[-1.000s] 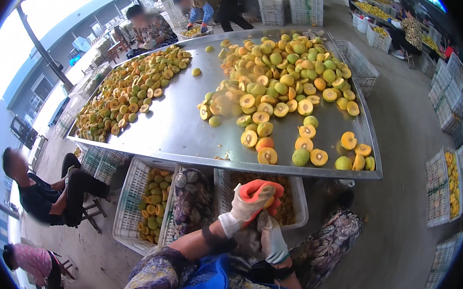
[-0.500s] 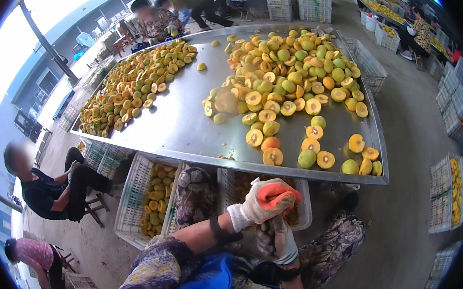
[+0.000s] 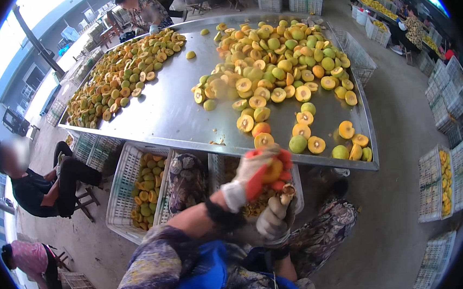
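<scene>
My left hand (image 3: pixel 247 175), in a white glove with an orange-red palm, is closed round a yellow peach half (image 3: pixel 272 171) just below the table's front edge. My right hand (image 3: pixel 272 220), in a pale glove, sits lower and slightly right, its fingers wrapped round a small pitting tool. At the upper end of that tool is a brown lump (image 3: pixel 287 190) that looks like a peach pit; the handle is hidden in my fist. The lump is close beneath the peach half. Below both hands stands a white crate (image 3: pixel 299 193) with small scraps in it.
The metal table (image 3: pixel 159 120) bears halved peaches (image 3: pixel 268 60) on the right and another heap (image 3: pixel 123 77) on the left. A crate (image 3: pixel 117 199) of peach halves stands by my left knee. A seated person (image 3: pixel 39 187) is at left; another person (image 3: pixel 147 12) works across the table.
My hands have moved apart and the left has risen toward the table edge. The peach half and the brown lump on the tool now show. The view has shifted slightly.
</scene>
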A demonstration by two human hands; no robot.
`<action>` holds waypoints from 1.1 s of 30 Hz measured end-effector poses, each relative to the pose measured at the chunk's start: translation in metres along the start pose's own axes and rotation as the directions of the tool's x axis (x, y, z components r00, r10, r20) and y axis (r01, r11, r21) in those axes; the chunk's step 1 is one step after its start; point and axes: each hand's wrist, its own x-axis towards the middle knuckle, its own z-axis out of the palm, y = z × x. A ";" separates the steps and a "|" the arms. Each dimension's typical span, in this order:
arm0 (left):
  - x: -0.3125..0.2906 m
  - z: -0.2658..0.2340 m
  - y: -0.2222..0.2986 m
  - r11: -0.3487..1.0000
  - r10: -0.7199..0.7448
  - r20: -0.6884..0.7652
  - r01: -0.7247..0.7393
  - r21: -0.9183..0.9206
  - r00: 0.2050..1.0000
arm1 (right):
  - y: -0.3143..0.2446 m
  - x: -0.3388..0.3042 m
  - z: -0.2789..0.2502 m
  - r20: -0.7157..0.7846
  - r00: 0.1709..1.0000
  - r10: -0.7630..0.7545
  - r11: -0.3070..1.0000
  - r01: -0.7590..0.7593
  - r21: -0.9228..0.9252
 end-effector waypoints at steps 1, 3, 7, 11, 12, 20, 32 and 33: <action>-0.016 -0.002 0.030 0.991 0.084 -0.029 -0.081 0.108 0.996 | -0.002 0.000 0.001 0.007 1.000 0.007 1.000 -0.007 -0.002; -0.031 -0.038 0.082 0.922 0.224 -0.105 -0.175 0.345 0.969 | -0.002 0.012 0.003 0.013 0.999 0.038 0.974 -0.040 0.223; -0.053 -0.102 0.150 -0.167 0.482 -0.283 0.404 0.899 0.829 | -0.023 0.002 -0.046 -0.214 0.976 -0.030 0.968 0.082 0.239; -0.026 -0.115 0.148 -0.235 0.469 -0.088 0.220 0.947 0.879 | -0.016 0.003 -0.056 -0.280 0.958 0.060 0.994 -0.033 0.100; -0.003 -0.102 0.141 -0.217 0.415 -0.053 0.155 0.964 0.908 | -0.015 0.006 -0.055 -0.189 0.977 0.103 0.994 -0.092 0.066; 0.113 -0.060 0.088 -0.239 0.116 -0.022 0.049 0.970 0.993 | -0.021 0.009 -0.063 -0.200 0.968 0.151 0.979 -0.174 -0.102; 0.089 -0.045 0.085 -0.177 0.091 0.016 0.001 0.984 0.996 | -0.020 0.009 -0.058 -0.434 0.895 -0.106 0.906 -0.093 -0.413; 0.088 -0.046 0.085 -0.177 0.097 0.011 0.006 0.984 0.995 | -0.015 0.008 -0.056 -0.410 0.887 -0.211 0.811 -0.075 -0.581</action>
